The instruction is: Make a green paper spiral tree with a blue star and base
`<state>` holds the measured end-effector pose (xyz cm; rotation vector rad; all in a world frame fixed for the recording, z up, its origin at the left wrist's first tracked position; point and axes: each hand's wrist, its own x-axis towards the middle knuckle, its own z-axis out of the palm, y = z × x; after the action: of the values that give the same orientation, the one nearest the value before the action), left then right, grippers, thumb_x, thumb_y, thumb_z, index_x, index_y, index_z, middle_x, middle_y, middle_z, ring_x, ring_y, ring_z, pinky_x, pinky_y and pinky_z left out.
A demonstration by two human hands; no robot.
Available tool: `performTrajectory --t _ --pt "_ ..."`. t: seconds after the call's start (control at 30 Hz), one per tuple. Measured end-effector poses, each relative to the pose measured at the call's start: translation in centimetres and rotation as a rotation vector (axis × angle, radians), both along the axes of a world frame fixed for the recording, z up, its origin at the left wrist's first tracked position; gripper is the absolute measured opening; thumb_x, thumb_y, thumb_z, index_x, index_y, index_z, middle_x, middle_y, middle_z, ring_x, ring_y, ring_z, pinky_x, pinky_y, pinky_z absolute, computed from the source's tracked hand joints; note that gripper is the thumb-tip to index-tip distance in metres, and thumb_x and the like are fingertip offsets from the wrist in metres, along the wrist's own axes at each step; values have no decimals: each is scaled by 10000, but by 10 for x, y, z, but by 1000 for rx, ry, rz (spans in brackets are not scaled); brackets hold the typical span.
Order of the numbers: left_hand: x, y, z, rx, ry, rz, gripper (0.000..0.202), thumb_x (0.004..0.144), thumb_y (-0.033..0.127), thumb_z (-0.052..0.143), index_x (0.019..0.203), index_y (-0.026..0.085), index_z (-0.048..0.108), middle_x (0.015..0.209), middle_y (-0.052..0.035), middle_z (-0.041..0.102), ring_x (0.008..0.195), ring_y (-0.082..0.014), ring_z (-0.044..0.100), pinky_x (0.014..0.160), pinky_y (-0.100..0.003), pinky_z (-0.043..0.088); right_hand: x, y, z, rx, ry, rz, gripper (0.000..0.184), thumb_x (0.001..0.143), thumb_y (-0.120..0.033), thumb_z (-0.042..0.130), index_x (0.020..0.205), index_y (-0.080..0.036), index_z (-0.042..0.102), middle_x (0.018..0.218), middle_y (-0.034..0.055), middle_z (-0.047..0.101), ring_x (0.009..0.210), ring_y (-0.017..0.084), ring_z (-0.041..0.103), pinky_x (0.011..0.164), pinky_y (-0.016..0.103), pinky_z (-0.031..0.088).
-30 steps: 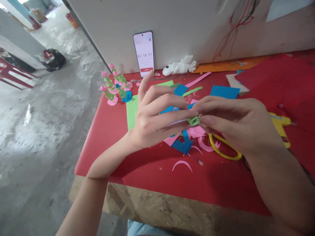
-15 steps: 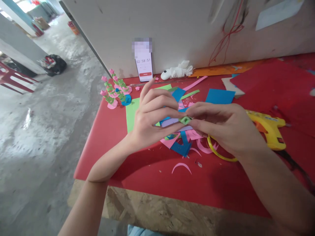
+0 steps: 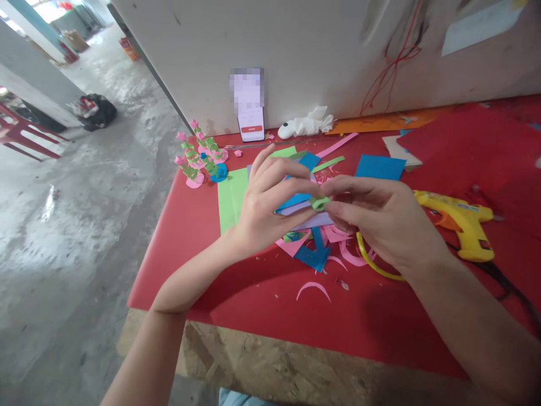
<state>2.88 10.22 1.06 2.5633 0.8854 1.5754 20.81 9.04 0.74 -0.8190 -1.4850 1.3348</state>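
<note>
Both hands meet above the red table (image 3: 253, 293) over a heap of paper scraps (image 3: 315, 248). A small curled green paper strip (image 3: 320, 202) is pinched between them. My left hand (image 3: 266, 208) grips its left end with thumb and fingertips, the index finger raised. My right hand (image 3: 380, 220) pinches the right end, fingers pressed together. Under the hands lie blue, pink and lilac cut pieces and a green sheet (image 3: 230, 194).
A yellow glue gun (image 3: 459, 220) lies to the right, yellow scissor handles (image 3: 372, 262) below my right hand. Finished pink-and-green paper flowers (image 3: 198, 158) stand at the table's left back. A phone (image 3: 249, 110) leans on the wall beside a crumpled tissue (image 3: 308, 121). Blue card (image 3: 380, 166) lies behind.
The hands with the green strip have shifted slightly left and away from me. The view has tilted, bringing more of the glue gun into sight.
</note>
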Motion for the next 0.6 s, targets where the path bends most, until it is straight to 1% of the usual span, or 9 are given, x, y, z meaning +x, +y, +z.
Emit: performTrajectory --t 0.03,0.1,0.17,0.2,0.27,0.3,0.43,0.5,0.6 --pt "1 -1 0 -57 -31 -28 149 802 335 658 908 258 586 880 28 667 842 -108 619 1003 -379 471 0 0 0 28 1 -27 93 726 -300 720 798 -243 703 702 -28 610 468 19 445 377 151 358" --pt "4 -3 1 -234 -104 -100 299 764 318 702 1018 235 569 959 -2 677 893 -120 638 911 -319 521 0 -2 2 67 -17 -105 82 732 -272 714 810 -249 711 757 -19 633 521 32 501 395 148 381" --pt "4 -4 2 -397 -183 -182 393 737 290 728 1084 217 559 1010 -19 674 935 -122 643 871 -274 538 -1 -4 6 105 -56 -179 80 739 -253 706 818 -247 718 809 -7 644 626 58 570 432 147 417" --pt "4 -4 3 -447 -211 -217 396 733 271 732 1087 212 566 1014 -20 674 942 -119 644 873 -263 539 -1 -6 8 120 -79 -204 76 744 -248 702 817 -245 720 830 -1 647 684 73 595 451 147 434" --pt "4 -4 4 -482 -247 -256 333 743 231 722 1049 207 593 978 -9 681 924 -108 647 879 -251 537 -2 -8 12 163 -109 -242 60 754 -243 691 806 -243 722 847 3 653 746 91 617 459 148 445" --pt "3 -3 4 -481 -259 -262 305 747 218 717 1030 207 603 961 -4 684 909 -103 648 869 -246 539 -2 -9 13 196 -123 -261 55 758 -238 687 799 -245 723 847 0 656 742 90 618 454 148 446" --pt "3 -3 3 -469 -303 -235 245 751 221 714 982 217 634 930 7 689 851 -94 640 816 -243 549 -1 -12 15 377 -231 -354 130 758 -206 693 866 -273 722 863 -27 654 634 42 568 462 140 458" --pt "4 -2 3 -483 -325 -232 228 748 225 716 965 219 646 918 8 696 834 -93 642 798 -243 557 0 -13 14 440 -280 -364 159 751 -212 702 903 -260 710 873 -23 640 590 29 536 453 147 455" --pt "5 -3 4 -512 -370 -264 208 742 204 719 943 225 668 900 18 715 830 -90 664 793 -230 578 0 -14 13 489 -318 -362 153 757 -227 697 910 -227 689 883 -5 619 556 28 516 442 167 447"
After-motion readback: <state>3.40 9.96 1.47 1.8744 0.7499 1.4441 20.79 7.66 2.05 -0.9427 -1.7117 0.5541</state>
